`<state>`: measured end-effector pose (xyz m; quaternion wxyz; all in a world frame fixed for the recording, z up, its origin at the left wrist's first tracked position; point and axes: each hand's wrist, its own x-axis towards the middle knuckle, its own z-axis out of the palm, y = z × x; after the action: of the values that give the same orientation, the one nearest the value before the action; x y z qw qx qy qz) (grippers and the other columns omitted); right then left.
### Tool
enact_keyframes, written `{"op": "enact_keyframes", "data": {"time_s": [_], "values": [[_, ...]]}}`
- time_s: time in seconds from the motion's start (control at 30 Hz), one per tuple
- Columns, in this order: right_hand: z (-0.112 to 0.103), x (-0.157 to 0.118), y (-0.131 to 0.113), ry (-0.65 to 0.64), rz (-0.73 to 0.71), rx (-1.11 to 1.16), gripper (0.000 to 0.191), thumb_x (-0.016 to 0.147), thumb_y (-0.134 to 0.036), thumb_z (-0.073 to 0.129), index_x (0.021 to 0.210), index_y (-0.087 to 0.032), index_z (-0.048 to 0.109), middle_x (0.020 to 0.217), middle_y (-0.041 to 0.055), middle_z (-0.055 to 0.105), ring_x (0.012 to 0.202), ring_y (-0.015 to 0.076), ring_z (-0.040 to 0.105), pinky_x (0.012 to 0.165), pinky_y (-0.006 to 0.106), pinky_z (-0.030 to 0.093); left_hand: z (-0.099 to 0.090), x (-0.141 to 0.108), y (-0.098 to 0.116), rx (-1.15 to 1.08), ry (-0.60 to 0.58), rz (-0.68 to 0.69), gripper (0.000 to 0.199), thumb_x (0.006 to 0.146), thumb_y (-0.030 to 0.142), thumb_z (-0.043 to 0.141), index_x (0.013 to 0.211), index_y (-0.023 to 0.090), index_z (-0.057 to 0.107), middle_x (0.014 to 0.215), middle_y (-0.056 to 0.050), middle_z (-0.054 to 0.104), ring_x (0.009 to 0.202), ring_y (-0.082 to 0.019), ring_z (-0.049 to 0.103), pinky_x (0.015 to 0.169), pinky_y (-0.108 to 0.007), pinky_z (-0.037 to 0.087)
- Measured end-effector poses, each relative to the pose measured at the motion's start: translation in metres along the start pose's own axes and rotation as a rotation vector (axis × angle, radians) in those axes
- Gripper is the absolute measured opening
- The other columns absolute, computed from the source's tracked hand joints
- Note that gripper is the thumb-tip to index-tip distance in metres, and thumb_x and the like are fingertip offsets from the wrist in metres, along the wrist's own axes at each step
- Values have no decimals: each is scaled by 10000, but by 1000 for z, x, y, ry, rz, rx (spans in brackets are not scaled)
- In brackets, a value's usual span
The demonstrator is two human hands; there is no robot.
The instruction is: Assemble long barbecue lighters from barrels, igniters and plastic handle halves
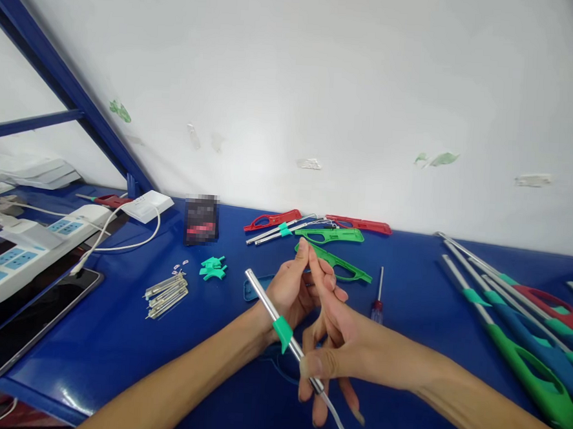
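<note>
My right hand [339, 347] holds a silver metal tube [261, 292] between thumb and fingers near its lower end. A green clip [282, 333] sits around the tube, and a pale cable [336, 421] runs out of its lower end. The tube slants up to the left, in front of my left wrist. My left hand [294, 283] is closed, its thumb tip touching my right index fingertip; anything pinched there is too small to make out. Behind the hands lie green handle halves [348, 267]. Partly hidden by my left hand is a blue piece [251, 289].
Left are a phone [32, 322], a power strip [46, 242], metal parts [166, 294] and green clips [212, 268]. Red handle halves [358, 225] lie near the wall. Right of my hands are a screwdriver [378, 304] and several tubes with coloured handles [532, 369].
</note>
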<state>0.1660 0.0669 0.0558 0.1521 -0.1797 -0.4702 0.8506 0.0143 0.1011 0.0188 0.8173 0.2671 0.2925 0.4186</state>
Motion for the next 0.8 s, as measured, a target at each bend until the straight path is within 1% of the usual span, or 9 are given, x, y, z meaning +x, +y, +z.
{"op": "enact_keyframes", "data": {"time_s": [0.1,0.2,0.3,0.37,0.43,0.53,0.6,0.7,0.8], "values": [[-3,0,-1,-2,6,-5,1471,948,-336,881,1427,-389,-510,957,67,786,756,250,798,441,89,431,-2,2,1,9,1,27,449,1060,565,604,933,141,674,770,5,668,684,-140,684,645,-289,598],[-7,-4,-5,21,2,-14,1418,977,-362,849,1465,-388,-482,955,65,786,765,241,798,434,88,419,-2,2,3,1,-11,94,396,1061,511,633,950,135,690,795,-1,692,719,-146,706,692,-305,617],[-13,-8,-8,52,-19,0,1354,1006,-436,805,1505,-366,-452,973,73,786,762,231,795,434,115,445,1,-1,6,-13,-33,157,318,1059,438,664,1043,124,714,908,-35,745,831,-174,748,811,-359,639],[-16,-10,-10,79,-40,15,1370,985,-502,813,1524,-350,-437,948,50,781,723,213,784,436,134,463,4,-3,7,-30,-41,180,267,1054,373,686,1138,122,714,1001,-55,765,934,-186,764,898,-373,632],[-19,-10,-10,101,-48,17,1394,954,-546,832,1548,-338,-412,909,24,770,673,194,765,430,142,460,6,-5,6,-48,-45,188,244,1047,318,701,1198,126,703,1042,-59,765,1006,-192,762,941,-368,620],[-18,-8,-9,99,-20,6,1419,931,-549,855,1565,-326,-394,920,34,770,634,185,746,429,155,453,8,-7,2,-62,-55,175,230,1050,342,690,1138,130,702,982,-42,741,956,-195,751,892,-379,630],[-15,-5,-6,86,2,-3,1447,914,-551,870,1564,-311,-400,930,45,771,639,189,746,450,168,469,10,-8,-1,-67,-60,154,256,1052,383,678,1108,134,695,993,-44,727,910,-192,735,842,-381,636],[-9,0,0,73,25,-11,1516,871,-550,907,1549,-286,-422,912,42,767,669,201,758,483,176,489,12,-7,-5,-72,-36,122,293,1048,411,675,1165,142,681,1086,-65,720,903,-188,721,799,-367,637],[-6,3,4,75,37,-12,1545,872,-509,920,1508,-284,-469,923,47,770,705,217,772,497,183,505,12,-4,-10,-63,15,113,314,1052,430,665,1182,144,676,1066,-60,715,866,-177,712,763,-347,632]]}}
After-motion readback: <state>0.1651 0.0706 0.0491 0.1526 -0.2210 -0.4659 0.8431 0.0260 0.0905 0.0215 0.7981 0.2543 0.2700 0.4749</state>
